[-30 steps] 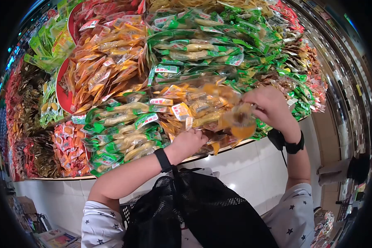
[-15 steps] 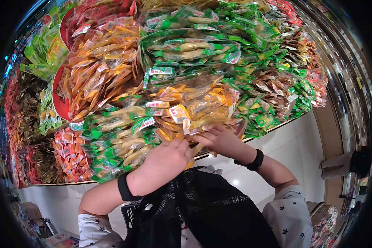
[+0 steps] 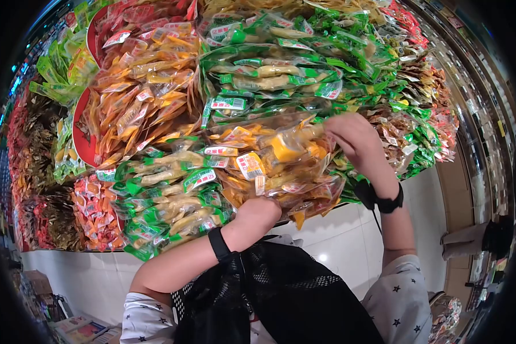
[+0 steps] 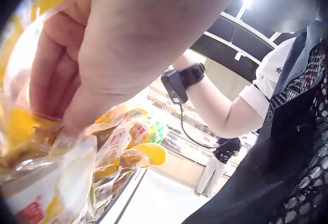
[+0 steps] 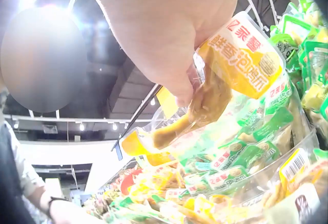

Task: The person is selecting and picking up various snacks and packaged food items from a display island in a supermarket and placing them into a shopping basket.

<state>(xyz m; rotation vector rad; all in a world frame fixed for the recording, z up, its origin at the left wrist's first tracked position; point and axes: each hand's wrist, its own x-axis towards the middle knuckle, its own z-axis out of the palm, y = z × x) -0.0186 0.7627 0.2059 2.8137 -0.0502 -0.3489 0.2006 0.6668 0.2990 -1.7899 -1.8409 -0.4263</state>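
My right hand (image 3: 358,140) pinches a clear packet (image 5: 207,101) holding an orange-brown chicken foot, with an orange-and-white label. In the head view that packet (image 3: 289,146) hangs over the heap of orange-labelled packets (image 3: 304,186), reaching left from my fingertips. My left hand (image 3: 258,215) is low at the front of the same heap, its fingertips hidden from the head camera. In the left wrist view the bent fingers (image 4: 48,83) and thumb of that hand grip crinkled clear plastic (image 4: 66,175) with yellow and red print.
Green packets (image 3: 178,192) lie left of the orange heap; more green ones (image 3: 275,74) fill the section behind a clear divider (image 5: 266,170). Red boards (image 3: 85,135) edge the left sections. A black mesh bag (image 3: 269,286) hangs at my front. A person (image 4: 218,160) stands beyond.
My right hand came down to the front of the orange heap beside my left, then rose back to the right with a packet. My left hand shifted left and forward, then back to the front edge.
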